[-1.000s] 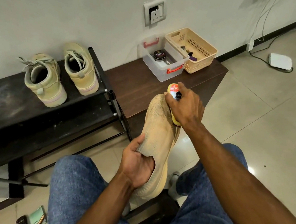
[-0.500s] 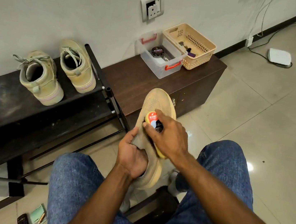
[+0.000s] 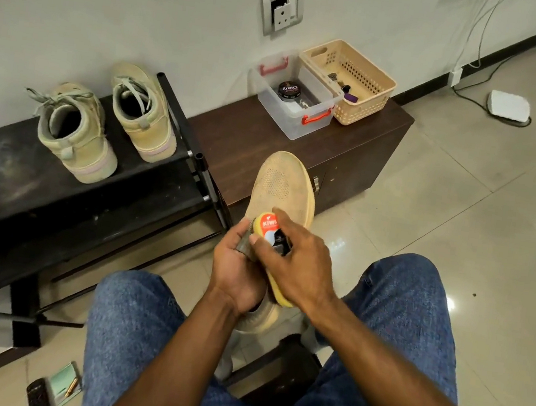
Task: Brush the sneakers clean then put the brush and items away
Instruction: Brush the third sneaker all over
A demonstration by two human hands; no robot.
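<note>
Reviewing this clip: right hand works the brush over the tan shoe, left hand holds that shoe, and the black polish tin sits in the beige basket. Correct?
Not quite. In the head view the black polish tin sits in the clear plastic box, not the beige basket beside it. The rest stands.

Evenly lit indoor scene, mostly sharp; bright glare spots on the tiled floor (image 3: 458, 248), wide-angle bending toward its edges.
</note>
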